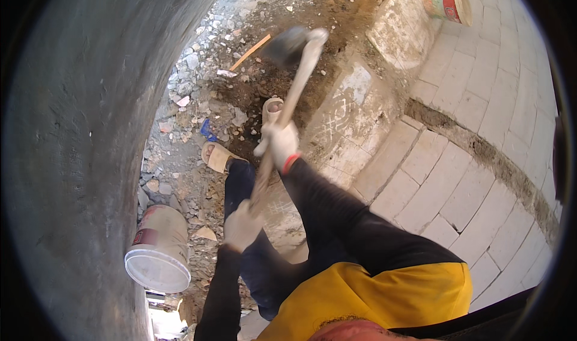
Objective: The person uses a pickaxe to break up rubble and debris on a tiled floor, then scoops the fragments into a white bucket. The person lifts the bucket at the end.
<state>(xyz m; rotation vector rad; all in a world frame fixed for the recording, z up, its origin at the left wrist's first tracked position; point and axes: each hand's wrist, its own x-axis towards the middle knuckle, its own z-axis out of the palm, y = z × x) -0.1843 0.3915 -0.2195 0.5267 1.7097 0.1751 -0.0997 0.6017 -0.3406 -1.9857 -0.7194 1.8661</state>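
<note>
Both of my hands, in white gloves, are closed round the wooden handle of a hoe (298, 83). My left hand (243, 227) grips it low, near the handle's end. Farther up, my right hand (282, 145), with a red glove cuff, is wrapped round the handle. The hoe's dark, broad blade (285, 47) is raised at the far end and smeared by motion. Beneath it lies loose brown soil (240, 91) with broken stones. My feet, in tan sandals (217, 156), stand close to the dug strip.
A dark curved wall (90, 130) rises on the left. Beside it lies a tilted white bucket (159, 245). Another bucket (448, 5) lies far right near brick paving (451, 178). An orange strip (250, 52) and a blue scrap (208, 129) lie in the rubble. A rough concrete edge (342, 112) borders the soil.
</note>
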